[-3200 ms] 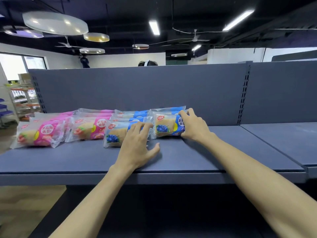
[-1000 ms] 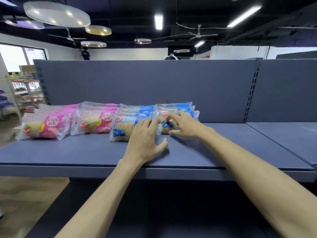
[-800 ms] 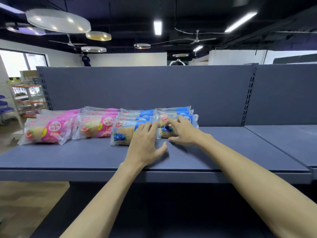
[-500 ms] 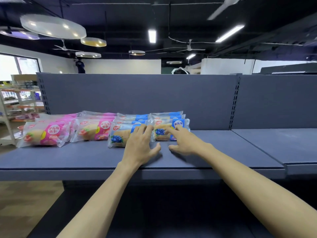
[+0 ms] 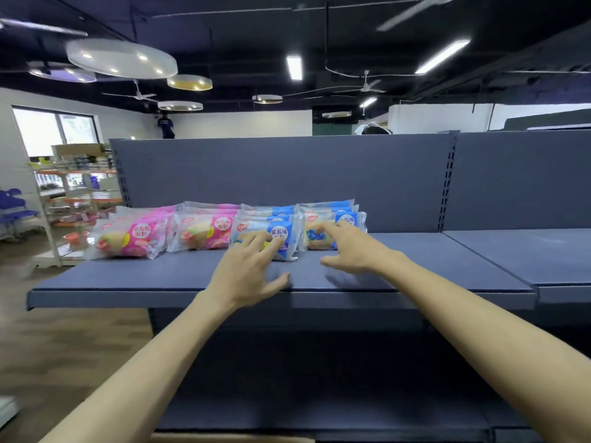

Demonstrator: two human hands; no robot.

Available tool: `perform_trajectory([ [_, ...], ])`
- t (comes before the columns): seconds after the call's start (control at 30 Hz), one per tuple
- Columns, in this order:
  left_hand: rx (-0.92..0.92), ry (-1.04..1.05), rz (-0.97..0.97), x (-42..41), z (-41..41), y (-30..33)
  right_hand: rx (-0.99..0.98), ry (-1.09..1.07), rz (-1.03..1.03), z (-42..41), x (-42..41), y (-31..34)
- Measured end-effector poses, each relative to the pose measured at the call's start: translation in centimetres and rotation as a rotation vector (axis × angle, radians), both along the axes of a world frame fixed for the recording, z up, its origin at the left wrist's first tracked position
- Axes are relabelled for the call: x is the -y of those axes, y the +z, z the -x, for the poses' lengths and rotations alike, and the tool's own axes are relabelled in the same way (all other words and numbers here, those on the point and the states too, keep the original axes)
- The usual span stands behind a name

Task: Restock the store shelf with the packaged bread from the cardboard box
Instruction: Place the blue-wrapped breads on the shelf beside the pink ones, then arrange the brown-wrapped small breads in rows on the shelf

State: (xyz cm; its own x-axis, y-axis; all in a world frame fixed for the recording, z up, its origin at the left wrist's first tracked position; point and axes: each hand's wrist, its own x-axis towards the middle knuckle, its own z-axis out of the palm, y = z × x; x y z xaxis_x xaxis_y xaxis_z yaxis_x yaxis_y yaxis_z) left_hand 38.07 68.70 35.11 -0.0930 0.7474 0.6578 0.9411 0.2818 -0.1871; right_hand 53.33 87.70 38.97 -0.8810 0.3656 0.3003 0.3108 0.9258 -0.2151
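Bread packs point(image 5: 265, 239) sit in rows on shelf point(image 5: 160, 278), pink at 9 o'clock, blue at 12. Left hand point(image 5: 248, 270) and right hand point(image 5: 347, 251) both spread, fingertips on front blue packs, gripping nothing. Likely light, squashy, slick film; pinch wrapper ends.

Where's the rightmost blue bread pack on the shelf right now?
The rightmost blue bread pack lies at the shelf's middle, against its blue neighbour, with the right hand in front of it.

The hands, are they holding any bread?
No. The left hand and the right hand are open, fingers resting on the front blue bread packs.
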Motion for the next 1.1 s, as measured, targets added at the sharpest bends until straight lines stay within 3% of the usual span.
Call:
perform_trajectory([
  [0.33,-0.074,0.375,0.118,12.3,4.0,1.2,-0.052,0.223,-0.066,9.3,9.7,2.0],
  [0.53,-0.011,0.635,0.15,17.6,4.6,0.4,-0.019,0.381,-0.108,12.7,15.9,1.8],
  [0.7,0.08,0.735,0.173,21.0,4.5,-1.0,0.005,0.478,-0.156,14.2,19.7,0.6],
  [0.9,0.19,0.73,0.169,23.9,3.2,-6.9,-0.106,0.601,-0.411,13.7,23.2,-3.3],
  [1.1,0.416,0.672,0.276,24.7,-0.4,-18.2,0.008,0.609,-0.308,11.2,24.8,-14.3],
])
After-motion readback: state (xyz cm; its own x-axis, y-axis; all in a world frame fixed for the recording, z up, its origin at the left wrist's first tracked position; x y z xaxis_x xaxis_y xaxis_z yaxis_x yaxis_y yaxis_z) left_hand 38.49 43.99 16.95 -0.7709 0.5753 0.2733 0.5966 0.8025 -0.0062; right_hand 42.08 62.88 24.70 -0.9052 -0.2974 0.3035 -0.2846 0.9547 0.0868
